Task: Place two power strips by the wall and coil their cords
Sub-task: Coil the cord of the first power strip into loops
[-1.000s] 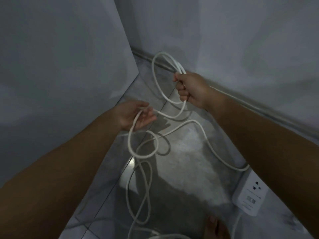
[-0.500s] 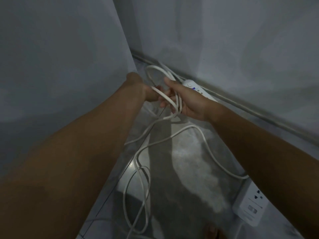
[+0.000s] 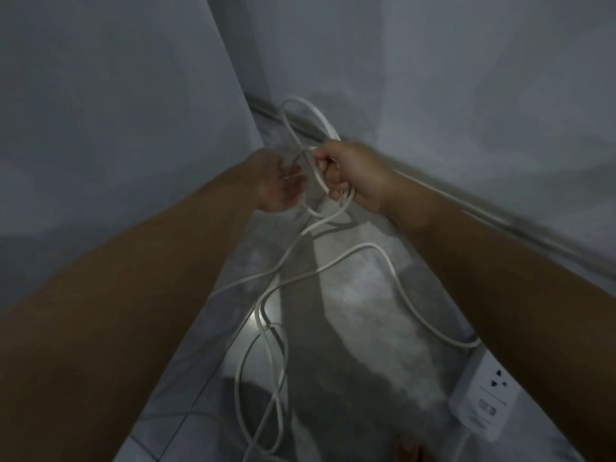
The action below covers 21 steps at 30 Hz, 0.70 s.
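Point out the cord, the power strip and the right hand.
cord [image 3: 370, 245]: head view, slack bend at mid-frame.
power strip [image 3: 480, 395]: head view, its socket face.
right hand [image 3: 353, 175]: head view, back of the hand, which grips the cord.

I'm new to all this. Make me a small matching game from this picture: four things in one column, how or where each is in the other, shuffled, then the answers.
Things
1. right hand
2. left hand
3. power strip
4. cord

States
A. lies flat on the floor at lower right, partly hidden by a forearm
B. partly gathered into loops, the rest sprawled over the tiles
C. fingers straight, palm showing, holding nothing
D. fingers curled round gathered loops

Pairs: 1-D, 2-C, 3-A, 4-B
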Motion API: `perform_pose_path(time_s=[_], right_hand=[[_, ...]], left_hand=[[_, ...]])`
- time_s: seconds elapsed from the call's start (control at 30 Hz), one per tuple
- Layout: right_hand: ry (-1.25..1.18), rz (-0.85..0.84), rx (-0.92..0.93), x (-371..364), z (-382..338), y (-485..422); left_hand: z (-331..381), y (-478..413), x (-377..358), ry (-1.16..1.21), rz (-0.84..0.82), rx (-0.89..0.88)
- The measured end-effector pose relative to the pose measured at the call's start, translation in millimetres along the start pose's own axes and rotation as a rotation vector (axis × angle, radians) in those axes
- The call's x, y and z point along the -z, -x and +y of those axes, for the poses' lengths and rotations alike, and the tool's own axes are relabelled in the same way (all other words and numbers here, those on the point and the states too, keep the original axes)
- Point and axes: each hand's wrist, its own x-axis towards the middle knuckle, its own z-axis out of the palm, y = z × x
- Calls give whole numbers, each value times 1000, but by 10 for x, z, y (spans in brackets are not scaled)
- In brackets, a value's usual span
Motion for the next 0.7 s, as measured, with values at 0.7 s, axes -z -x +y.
perform_pose_path(time_s=[0.7], right_hand=[[73, -34, 8, 98, -17, -27]], left_hand=[[-52, 244, 671, 193, 65, 175]])
